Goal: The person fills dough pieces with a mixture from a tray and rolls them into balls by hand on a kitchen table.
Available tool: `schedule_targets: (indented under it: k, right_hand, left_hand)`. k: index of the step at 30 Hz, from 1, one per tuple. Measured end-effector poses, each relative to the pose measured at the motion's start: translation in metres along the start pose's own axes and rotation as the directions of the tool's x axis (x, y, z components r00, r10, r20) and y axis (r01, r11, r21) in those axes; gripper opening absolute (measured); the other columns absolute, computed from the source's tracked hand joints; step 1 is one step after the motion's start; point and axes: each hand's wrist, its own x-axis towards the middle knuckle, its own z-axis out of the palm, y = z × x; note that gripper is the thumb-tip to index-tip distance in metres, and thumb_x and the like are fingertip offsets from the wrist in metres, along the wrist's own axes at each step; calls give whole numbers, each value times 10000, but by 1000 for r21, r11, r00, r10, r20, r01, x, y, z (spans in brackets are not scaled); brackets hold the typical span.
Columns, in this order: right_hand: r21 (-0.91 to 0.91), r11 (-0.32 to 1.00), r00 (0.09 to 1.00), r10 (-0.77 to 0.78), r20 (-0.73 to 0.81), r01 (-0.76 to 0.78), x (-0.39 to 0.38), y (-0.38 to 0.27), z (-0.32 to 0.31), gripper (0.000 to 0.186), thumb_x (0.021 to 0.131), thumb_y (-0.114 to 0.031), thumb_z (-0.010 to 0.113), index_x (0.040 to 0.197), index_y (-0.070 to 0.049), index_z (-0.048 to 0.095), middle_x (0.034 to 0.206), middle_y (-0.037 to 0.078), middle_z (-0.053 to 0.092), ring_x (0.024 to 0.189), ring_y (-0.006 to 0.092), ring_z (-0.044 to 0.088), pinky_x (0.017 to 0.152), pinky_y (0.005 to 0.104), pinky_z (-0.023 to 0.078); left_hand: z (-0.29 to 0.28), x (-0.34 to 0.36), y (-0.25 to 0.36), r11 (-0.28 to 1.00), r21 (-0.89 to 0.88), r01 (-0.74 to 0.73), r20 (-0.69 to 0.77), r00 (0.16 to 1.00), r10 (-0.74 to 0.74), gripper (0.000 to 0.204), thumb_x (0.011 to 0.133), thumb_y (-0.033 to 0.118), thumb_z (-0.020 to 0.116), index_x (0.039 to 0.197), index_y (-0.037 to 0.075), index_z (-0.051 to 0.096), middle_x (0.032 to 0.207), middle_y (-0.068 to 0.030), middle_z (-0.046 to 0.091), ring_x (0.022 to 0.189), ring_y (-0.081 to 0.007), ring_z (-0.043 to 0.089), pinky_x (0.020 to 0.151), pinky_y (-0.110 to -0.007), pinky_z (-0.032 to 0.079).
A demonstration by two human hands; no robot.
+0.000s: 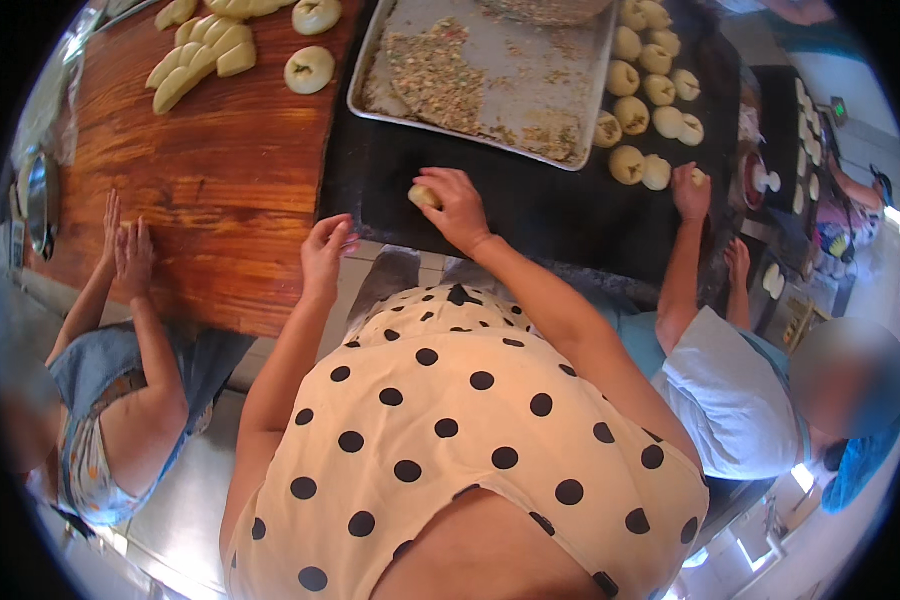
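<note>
Right hand (457, 205) grip closed on dough ball (423, 196); left hand (325, 250) loosely curled.

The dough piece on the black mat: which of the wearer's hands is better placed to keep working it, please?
Right, probably: the right hand already cups the dough piece, while the left hand hangs empty at the black mat edge.

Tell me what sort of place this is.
Probably a small bakery or pastry workshop. Rows of filled dough balls sit on a black mat, a metal tray holds crumbly filling, and the right hand presses a dough piece while the left hand rests nearby.
</note>
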Motion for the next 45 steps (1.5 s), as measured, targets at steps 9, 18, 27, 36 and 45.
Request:
schedule_targets:
  k: [9, 18, 27, 36, 45]
  right_hand:
    - [-55, 801, 676, 464, -573, -596, -71, 94, -137, 468, 743, -81, 779, 1167, -63, 582, 1179, 136, 593, 1092, 299, 578, 970, 380, 460]
    - [-177, 845, 776, 354, -522, -505, -49, 130, -132, 401, 744, -80, 748, 1130, -65, 643, 1219, 117, 602, 1144, 328, 546, 990, 404, 442]
    - [-204, 753, 767, 546, -338, -626, -116, 73, -117, 456, 815, -235, 726, 1234, -96, 611, 1293, 130, 571, 1193, 314, 524, 1016, 394, 431]
    - [-284, 393, 479, 606, -635, -875, -63, 124, -82, 679, 998, -488, 367, 1476, -8, 331, 1559, 235, 238, 1461, 354, 190, 1190, 464, 144]
    - [-443, 356, 568, 543, -618, -823, -48, 124, -86, 750, 950, -546, 409, 1515, -71, 276, 1580, 228, 173, 1475, 369, 118, 1194, 509, 61]
  left_hand:
    - [14, 14, 10, 996, -3, 94, 91, 991, -94, 250, 966, 172, 611, 1154, 8, 633, 1074, -84, 653, 894, -158, 655, 756, -270, 548]
    - [57, 6, 24, 982, 169, 84, 251, 960, -125, 243, 982, 164, 577, 1152, -2, 627, 1060, -89, 665, 907, -153, 655, 773, -265, 544]
    - [96, 12, 28, 964, 251, 85, 373, 911, -177, 279, 985, 213, 581, 1176, 11, 606, 1074, -82, 650, 938, -159, 643, 835, -290, 537]
    - [137, 27, 31, 953, 303, -3, 476, 867, -149, 288, 984, 218, 581, 1163, -6, 611, 1061, -87, 653, 927, -155, 640, 817, -290, 538]
    - [122, 20, 29, 962, 274, 14, 405, 905, -128, 260, 996, 186, 559, 1170, 0, 610, 1056, -87, 656, 935, -154, 637, 834, -288, 531]
